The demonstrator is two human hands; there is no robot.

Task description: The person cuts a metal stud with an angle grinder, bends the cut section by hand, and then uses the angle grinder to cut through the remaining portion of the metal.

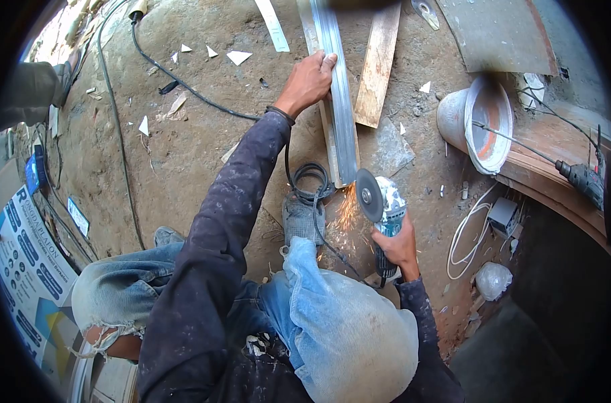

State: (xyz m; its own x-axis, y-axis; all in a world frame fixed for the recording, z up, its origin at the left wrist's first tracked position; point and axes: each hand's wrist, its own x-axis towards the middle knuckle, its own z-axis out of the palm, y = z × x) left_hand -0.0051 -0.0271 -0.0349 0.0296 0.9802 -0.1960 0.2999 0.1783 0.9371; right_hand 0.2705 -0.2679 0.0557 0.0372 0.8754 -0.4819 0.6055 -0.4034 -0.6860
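My left hand (310, 82) is closed round a long silvery metal channel (341, 101), pressing it down on a narrow wooden board. An angle grinder (388, 225) is gripped in my right hand (398, 245), its dark disc (368, 195) upright beside the near end of the channel. Orange sparks (346, 213) spray from that end down toward the ground and my shoe (303, 218). Whether the disc touches the metal at this instant is hard to see.
A black cable (310, 176) lies coiled by my shoe. To the right are a tipped white bucket (491, 127), a drill with a mixing rod (583, 180) and a white cable loop (461, 258). A wooden plank (378, 74) lies ahead. Another person's leg (30, 91) shows at far left.
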